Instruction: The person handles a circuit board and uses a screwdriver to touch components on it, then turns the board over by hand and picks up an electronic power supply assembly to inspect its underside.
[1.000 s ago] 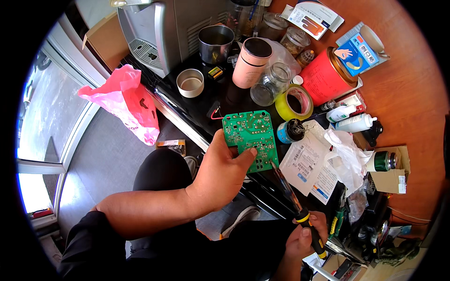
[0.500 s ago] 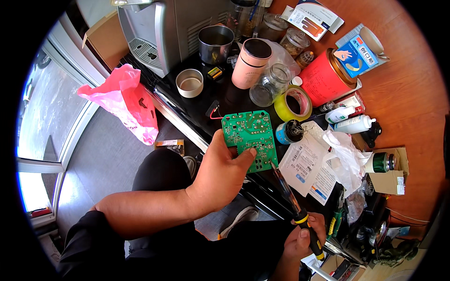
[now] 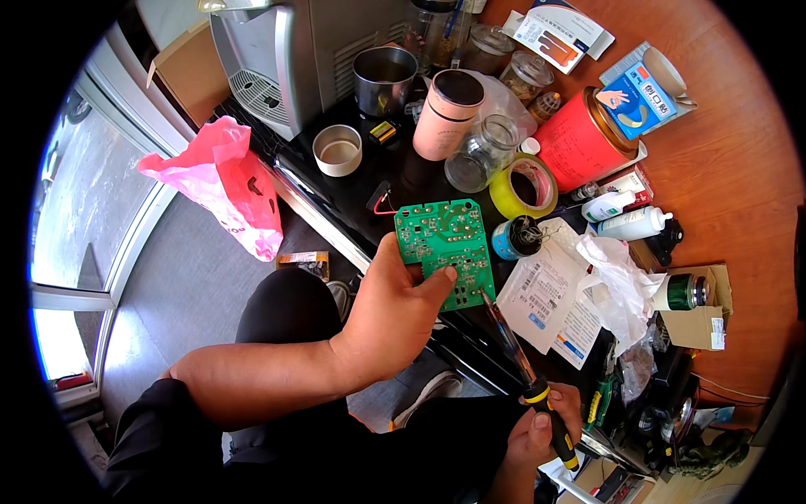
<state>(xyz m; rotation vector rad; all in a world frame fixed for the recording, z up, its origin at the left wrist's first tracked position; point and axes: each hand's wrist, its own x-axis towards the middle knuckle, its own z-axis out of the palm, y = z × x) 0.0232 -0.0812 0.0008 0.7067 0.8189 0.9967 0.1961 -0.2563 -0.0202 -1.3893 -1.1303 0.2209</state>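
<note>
My left hand [image 3: 390, 307] grips a green circuit board [image 3: 443, 244] by its left side, thumb pressed on the face that shows solder joints. A red wire runs from the board's upper left corner to a small black part [image 3: 380, 196]. In my right hand [image 3: 541, 424] is a soldering iron [image 3: 522, 367] with a black and yellow handle, fingers wrapped round it. Its tip meets or nearly meets the board's lower right area; exact contact is too small to tell. A blue can stuffed with wire [image 3: 516, 238] stands just right of the board.
Behind the board are a pink tumbler [image 3: 449, 115], a glass jar [image 3: 483, 153], a roll of yellow tape [image 3: 524, 186] and a small metal bowl [image 3: 337, 150]. Papers [image 3: 546, 294] and crumpled white plastic [image 3: 620, 281] lie to the right. A pink bag [image 3: 222, 185] is at left.
The board and the soldering iron have shifted very slightly left. Both hands keep their hold.
</note>
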